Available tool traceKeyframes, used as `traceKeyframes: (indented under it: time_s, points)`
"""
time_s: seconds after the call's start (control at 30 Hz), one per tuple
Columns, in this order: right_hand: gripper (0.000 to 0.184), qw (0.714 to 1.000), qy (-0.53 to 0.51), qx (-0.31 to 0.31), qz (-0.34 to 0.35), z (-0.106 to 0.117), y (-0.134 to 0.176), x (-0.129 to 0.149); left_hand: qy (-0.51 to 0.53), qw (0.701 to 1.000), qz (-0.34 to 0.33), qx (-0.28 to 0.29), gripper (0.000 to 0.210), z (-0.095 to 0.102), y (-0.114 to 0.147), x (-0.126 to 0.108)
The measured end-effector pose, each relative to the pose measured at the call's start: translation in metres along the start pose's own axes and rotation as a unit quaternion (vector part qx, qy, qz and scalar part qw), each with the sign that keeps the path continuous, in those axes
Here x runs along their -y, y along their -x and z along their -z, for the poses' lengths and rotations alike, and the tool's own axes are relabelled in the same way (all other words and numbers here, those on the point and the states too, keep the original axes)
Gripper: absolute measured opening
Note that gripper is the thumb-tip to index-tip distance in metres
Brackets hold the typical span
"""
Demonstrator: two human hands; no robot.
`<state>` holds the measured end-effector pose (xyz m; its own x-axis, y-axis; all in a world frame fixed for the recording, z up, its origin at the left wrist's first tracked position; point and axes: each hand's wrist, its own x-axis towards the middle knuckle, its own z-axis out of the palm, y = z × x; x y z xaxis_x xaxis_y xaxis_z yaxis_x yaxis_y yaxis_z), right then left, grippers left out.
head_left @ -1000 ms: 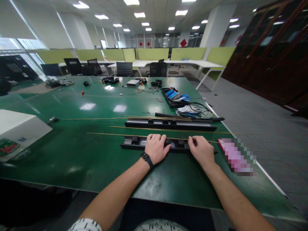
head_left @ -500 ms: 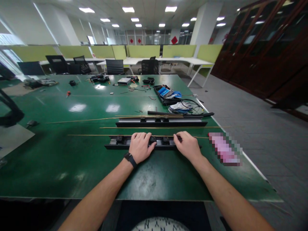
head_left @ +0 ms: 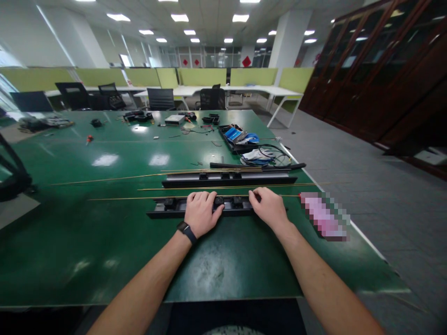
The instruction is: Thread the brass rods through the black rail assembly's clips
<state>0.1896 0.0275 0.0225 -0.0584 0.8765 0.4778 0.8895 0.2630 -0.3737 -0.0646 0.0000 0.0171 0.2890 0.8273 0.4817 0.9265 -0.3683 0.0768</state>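
A long black channel rail [head_left: 167,214] lies crosswise in front of me, with several small black blocks [head_left: 238,201] in its groove. Across its far side runs a thin brass-coloured rod [head_left: 118,199], extending past both rail ends. My left hand [head_left: 200,211] is wrapped over the rail's middle, fingers at the far edge and thumb near a block. To the right, my right hand [head_left: 268,207] has thumb and fingers pinched together at the rod; the exact contact is partly hidden by the fingers. The two hands are apart.
Behind lies a second channel rail [head_left: 195,183] with more thin rods [head_left: 153,189] around it. A black tray [head_left: 228,145] of tools, gloves [head_left: 256,157] and a dark cable stand farther back. A pixelated pink object [head_left: 323,216] lies near the table's right edge.
The camera view has shifted slightly, so the scene sits a little farther left. Both hands keep nearly the same places on the rail and rod.
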Motion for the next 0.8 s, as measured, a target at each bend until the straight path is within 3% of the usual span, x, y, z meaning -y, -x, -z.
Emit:
traceKeyframes:
  time_s: [0.23,0.4,0.8]
  points:
    - [0.024,0.996,-0.057,-0.069,0.022,-0.007,0.013,-0.001,0.001,1.0,0.003,-0.014,0.038,-0.002,0.001,-0.002]
    - [0.023,0.994,-0.067,-0.077,0.036,-0.005,0.015,-0.005,0.005,1.0,0.006,-0.022,0.038,-0.002,0.001,-0.003]
    - [0.028,0.997,-0.023,-0.075,-0.013,0.001,0.013,-0.01,0.007,1.0,0.007,-0.003,0.038,0.0,0.001,-0.005]
